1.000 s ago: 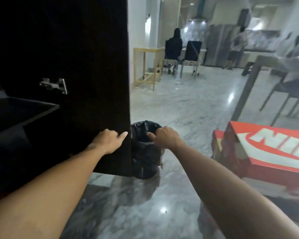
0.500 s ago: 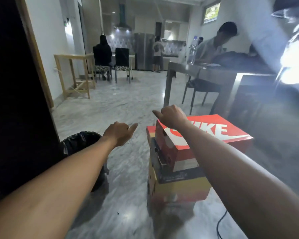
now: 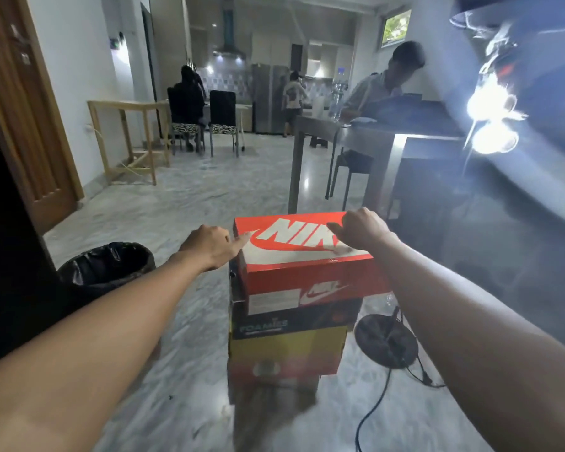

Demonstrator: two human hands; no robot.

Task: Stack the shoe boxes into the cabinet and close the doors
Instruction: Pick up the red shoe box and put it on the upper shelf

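A stack of shoe boxes stands on the marble floor in front of me. On top lies a red box with a white logo (image 3: 294,256), under it a black box (image 3: 294,321), then a yellow and red box (image 3: 284,357). My left hand (image 3: 209,246) reaches the top box's left edge, a fingertip touching its corner. Over the lid's right part hovers my right hand (image 3: 361,228), fingers curled and holding nothing. The dark cabinet (image 3: 4,256) fills the left edge of the view; its inside is hidden.
A bin with a black bag (image 3: 108,265) sits left of the stack, beside the cabinet. Right of the boxes are a round black stand base (image 3: 385,340) and a trailing cable (image 3: 372,412). Behind stand a grey table (image 3: 372,138) with a seated person, a wooden table (image 3: 128,138) and chairs.
My view swung right, away from the cabinet door. My left hand let go of the door, and both hands moved forward to the top red box.
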